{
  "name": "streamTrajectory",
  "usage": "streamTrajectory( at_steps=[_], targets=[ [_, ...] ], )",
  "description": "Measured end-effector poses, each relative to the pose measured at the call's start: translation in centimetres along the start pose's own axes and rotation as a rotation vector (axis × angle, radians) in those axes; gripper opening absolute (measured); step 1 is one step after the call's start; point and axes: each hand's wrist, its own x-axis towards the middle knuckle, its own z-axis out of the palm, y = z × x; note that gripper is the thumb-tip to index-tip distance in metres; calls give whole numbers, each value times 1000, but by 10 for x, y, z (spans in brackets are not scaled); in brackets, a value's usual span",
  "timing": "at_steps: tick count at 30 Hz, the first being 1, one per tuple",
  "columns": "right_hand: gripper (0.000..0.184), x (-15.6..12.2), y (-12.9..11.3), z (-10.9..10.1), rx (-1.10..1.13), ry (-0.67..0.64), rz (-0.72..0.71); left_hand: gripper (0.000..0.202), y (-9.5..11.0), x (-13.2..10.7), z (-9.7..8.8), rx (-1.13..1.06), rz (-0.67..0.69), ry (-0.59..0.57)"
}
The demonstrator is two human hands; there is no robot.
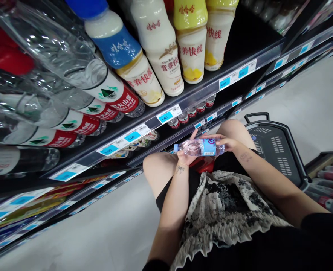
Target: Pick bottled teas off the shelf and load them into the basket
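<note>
Black cloth (257, 252) is seen nearest, along the lower edge. Close by on the left, large clear water bottles (118, 98) with red-and-white labels are lined up on a dark shelf (257, 34), and next to them on the right, milky drinks are stood in a row: one in a blue wrapper (118, 47), one in white (161, 49) and two with yellow tops (191, 41). Along the shelf's front edge, blue price tags (169, 114) are fixed, some marked 5.00 and others 4.00. Below, a pale, black-patterned fabric (220, 207) with a ruffled edge is spread over the lap. Just beyond it, between the bent knees (155, 165), a clear plastic bottle (199, 148) with a blue label is held on its side. Its neck end, capped in pale blue, is grasped by the left hand (185, 158), and its base end by the right hand (228, 143). Something red (207, 165) is partly hidden beneath; what it is cannot be told. To the right, a dark basket (268, 139) is set on the pale floor (319, 109). On a lower shelf, small red-labelled bottles (192, 113) are ranged.
</note>
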Motion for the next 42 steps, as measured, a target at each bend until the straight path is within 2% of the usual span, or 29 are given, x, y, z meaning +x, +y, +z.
streamTrajectory(
  at_steps=[5, 8, 10, 12, 14, 17, 21, 23, 28, 30, 31, 34, 36, 39, 41, 42],
  targets=[
    [68, 0, 0, -1, -3, 17, 2, 115, 0, 0, -1, 1, 6, 13],
    [62, 4, 0, 0, 32, 82, 22, 108, -4, 2, -3, -15, 8, 63],
    [50, 10, 1, 2, 82, 185, 16, 94, -9, 5, -6, -64, 1, 156],
    [34, 18, 1, 6, 125, 322, 23, 77, -13, 10, -10, -143, -7, 299],
    [28, 25, 1, 10, 140, 421, 84, 66, -17, 14, -14, -211, 12, 451],
    [32, 32, 3, 15, 149, 442, 190, 57, -18, 18, -20, -244, 83, 596],
    [34, 33, 10, 16, 155, 452, 219, 41, -18, 14, -22, -310, 168, 681],
    [43, 32, 15, 16, 117, 447, 240, 35, -19, 11, -22, -328, 206, 728],
    [55, 26, 27, 24, -120, 471, 104, 39, -23, 7, -25, -283, 205, 840],
    [65, 26, 30, 28, -194, 512, 88, 41, -27, 7, -26, -241, 188, 858],
    [64, 26, 31, 29, -210, 543, 90, 39, -30, 7, -26, -212, 192, 847],
    [48, 28, 32, 28, -182, 602, 81, 35, -36, 5, -23, -126, 242, 774],
    [42, 27, 30, 24, -172, 552, 141, 40, -40, 2, -18, -90, 288, 727],
    [55, 23, 26, 19, -220, 397, 296, 53, -42, -4, -11, -31, 338, 663],
    [67, 20, 27, 17, -253, 346, 353, 59, -43, -7, -9, 36, 330, 685],
    [69, 19, 29, 17, -268, 360, 342, 59, -44, -7, -9, 83, 327, 726]
  ],
)
